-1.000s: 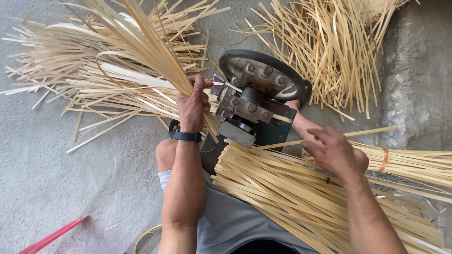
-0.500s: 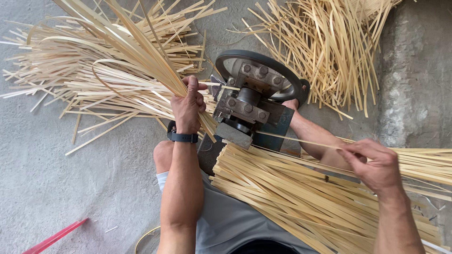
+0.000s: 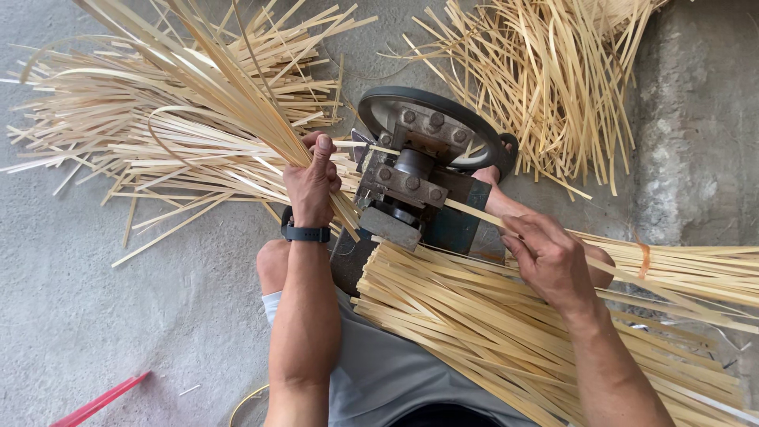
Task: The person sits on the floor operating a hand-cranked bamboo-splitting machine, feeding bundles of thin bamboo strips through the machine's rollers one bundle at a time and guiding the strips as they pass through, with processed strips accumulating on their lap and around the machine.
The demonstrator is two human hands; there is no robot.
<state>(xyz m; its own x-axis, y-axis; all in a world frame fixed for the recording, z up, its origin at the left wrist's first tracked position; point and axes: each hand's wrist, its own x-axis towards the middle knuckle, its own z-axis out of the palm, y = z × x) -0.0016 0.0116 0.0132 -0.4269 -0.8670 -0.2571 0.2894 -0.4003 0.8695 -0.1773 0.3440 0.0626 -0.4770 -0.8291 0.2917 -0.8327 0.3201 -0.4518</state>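
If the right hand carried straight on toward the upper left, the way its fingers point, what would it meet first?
Most likely the metal machine. The right hand pinches a bamboo strip that runs up-left into the machine's body, with nothing else visibly between; depth is hard to judge from above.

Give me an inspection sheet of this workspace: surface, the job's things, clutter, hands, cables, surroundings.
Surface: grey concrete floor, rough.
Job's things: dark metal hand-wheel splitting machine; thin pale bamboo strip at its right side; fanned bundle of split strips; stack of flat bamboo slats across the lap.
Clutter: loose strip pile beyond the machine; red stick on the floor.
Hands: left hand grips the fanned bundle; right hand pinches the thin strip.
Cables: nothing seen.
Surroundings: concrete ledge on the right.
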